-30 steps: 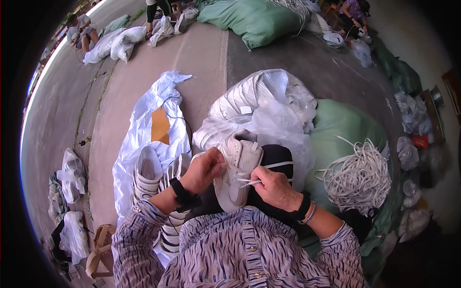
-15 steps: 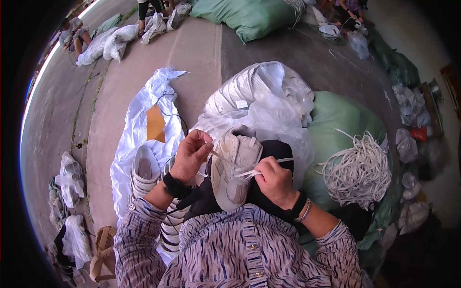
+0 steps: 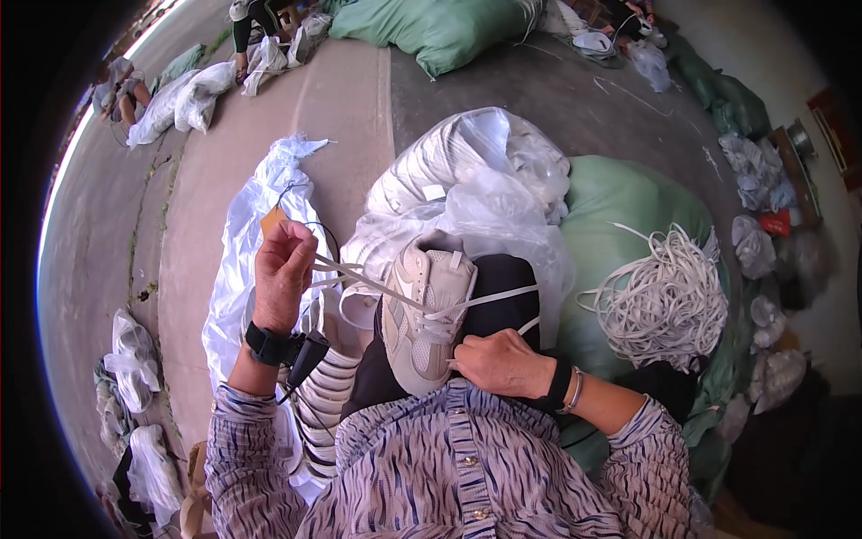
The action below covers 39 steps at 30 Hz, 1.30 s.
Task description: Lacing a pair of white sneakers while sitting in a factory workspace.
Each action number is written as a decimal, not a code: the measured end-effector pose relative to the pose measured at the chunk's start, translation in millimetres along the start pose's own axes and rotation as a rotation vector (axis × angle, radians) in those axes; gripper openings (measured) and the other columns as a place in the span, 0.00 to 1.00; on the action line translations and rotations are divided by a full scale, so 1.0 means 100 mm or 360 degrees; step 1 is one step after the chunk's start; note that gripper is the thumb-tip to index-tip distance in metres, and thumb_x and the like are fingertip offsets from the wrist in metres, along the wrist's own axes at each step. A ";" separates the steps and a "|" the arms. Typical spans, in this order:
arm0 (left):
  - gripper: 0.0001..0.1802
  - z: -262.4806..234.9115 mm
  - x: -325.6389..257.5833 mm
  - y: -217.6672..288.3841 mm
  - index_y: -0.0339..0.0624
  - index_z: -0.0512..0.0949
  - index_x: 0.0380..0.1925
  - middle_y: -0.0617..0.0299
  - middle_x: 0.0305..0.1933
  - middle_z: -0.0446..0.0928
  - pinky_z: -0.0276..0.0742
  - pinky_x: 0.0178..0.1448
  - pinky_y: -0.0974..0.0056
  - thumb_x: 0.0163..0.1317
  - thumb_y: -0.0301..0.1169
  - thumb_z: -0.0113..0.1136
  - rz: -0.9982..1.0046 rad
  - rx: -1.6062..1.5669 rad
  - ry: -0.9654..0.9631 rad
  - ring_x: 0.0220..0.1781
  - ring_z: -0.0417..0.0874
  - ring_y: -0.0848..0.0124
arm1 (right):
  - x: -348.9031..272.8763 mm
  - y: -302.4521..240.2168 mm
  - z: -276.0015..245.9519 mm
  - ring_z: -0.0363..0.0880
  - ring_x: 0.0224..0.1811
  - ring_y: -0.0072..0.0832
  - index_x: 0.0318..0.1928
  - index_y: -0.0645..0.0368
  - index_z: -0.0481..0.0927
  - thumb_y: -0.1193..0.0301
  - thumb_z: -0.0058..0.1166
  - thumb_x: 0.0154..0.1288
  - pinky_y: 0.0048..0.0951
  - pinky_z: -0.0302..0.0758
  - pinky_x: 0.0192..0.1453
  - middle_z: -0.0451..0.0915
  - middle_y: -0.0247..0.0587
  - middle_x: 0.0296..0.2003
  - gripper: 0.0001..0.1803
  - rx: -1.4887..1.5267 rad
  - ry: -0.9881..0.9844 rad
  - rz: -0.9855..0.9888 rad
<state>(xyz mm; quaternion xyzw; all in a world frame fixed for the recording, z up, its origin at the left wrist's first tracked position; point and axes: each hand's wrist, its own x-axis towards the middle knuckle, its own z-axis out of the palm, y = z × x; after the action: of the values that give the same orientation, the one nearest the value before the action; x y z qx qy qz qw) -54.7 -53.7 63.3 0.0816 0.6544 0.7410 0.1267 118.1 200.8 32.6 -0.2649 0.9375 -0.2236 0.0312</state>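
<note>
A beige shoe [image 3: 424, 314] rests on the person's lap, on the dark trousers [image 3: 503, 274], with its toe toward the body and its collar pointing away. It lies between the two hands. The left hand [image 3: 287, 269] is out to the left of the shoe, well apart from it, with thumb and fingers pinched on a pale lace [image 3: 368, 282] that runs slantwise to the front of the shoe. Another stretch of lace crosses from the shoe over the trousers to the right. The right hand [image 3: 503, 362] is close in at the right side of the toe, its fingers curled and the fingertips at the shoe's edge; whether they grip anything cannot be told. Left of the lap, below the left hand, stands a nested row of pale shoes [image 3: 328, 391], beside a white sheet [image 3: 235, 296]. Beyond the lap lies a clear plastic bag [image 3: 512, 211] with pale shoes inside. Right of it, a tangled bundle of laces [image 3: 663, 296] sits on a green sack [image 3: 606, 202], apart from the right hand.
</note>
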 end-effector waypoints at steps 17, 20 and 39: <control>0.05 -0.50 -0.22 -0.93 0.38 0.73 0.37 0.72 0.24 0.70 0.65 0.28 0.77 0.63 0.27 0.51 -0.0152 0.0574 -0.0039 0.24 0.68 0.83 | -0.52 0.25 -0.17 0.68 0.16 0.11 0.39 0.63 0.76 0.74 0.49 0.64 0.15 0.64 0.18 0.81 0.35 0.28 0.06 0.1812 0.0384 0.1136; 0.13 -0.35 -0.22 -0.76 0.37 0.72 0.49 0.64 0.29 0.78 0.71 0.33 0.73 0.64 0.25 0.49 -0.0263 0.1035 -0.0300 0.28 0.75 0.78 | -0.83 0.56 -0.22 0.65 0.13 0.12 0.43 0.62 0.74 0.75 0.47 0.64 0.14 0.61 0.16 0.81 0.38 0.28 0.08 0.1609 0.0841 0.1442; 0.13 0.67 -0.53 -0.30 0.43 0.76 0.37 0.60 0.28 0.75 0.75 0.34 0.68 0.50 0.27 0.65 0.0423 0.1594 -0.0720 0.29 0.79 0.68 | 0.02 0.17 0.08 0.79 0.26 0.42 0.27 0.59 0.75 0.72 0.54 0.56 0.38 0.74 0.30 0.78 0.45 0.22 0.05 0.0320 0.0482 0.0602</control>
<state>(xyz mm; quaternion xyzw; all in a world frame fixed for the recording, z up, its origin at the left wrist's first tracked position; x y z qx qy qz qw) 17.2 -2.2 44.7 0.3704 0.8667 0.3136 0.1153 109.7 209.9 17.9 -0.0440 0.9374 -0.3428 -0.0421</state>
